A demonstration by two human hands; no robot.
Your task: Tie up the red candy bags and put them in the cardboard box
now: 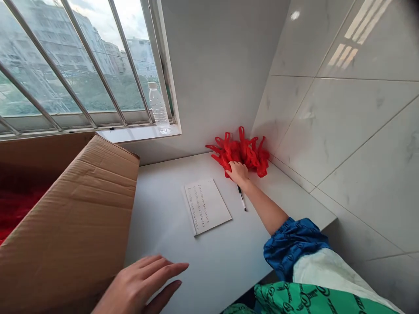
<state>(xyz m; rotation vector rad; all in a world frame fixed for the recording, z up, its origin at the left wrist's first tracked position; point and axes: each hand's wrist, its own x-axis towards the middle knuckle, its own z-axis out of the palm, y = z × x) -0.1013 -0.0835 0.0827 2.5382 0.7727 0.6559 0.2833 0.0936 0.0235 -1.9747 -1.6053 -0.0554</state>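
My right hand (pixel 238 171) reaches far across the white counter (pixel 170 226) into the back corner. Its fingers press into a pile of red plastic bags (pixel 242 151) heaped against the wall; the fingertips are buried in the pile. My left hand (pixel 144 283) hovers low near the front of the counter, fingers stretched out together, holding nothing, next to the flap of a large cardboard box (pixel 75 222). A sheet of paper with printed columns (pixel 207 206) lies between my hands, and a pen (pixel 242 198) lies under my right forearm.
The cardboard box fills the left side, with red material (pixel 16 205) inside it. A clear plastic bottle (pixel 159 108) stands on the sill of a barred window (pixel 65 69). Glossy tiled wall (pixel 343 122) closes the right side.
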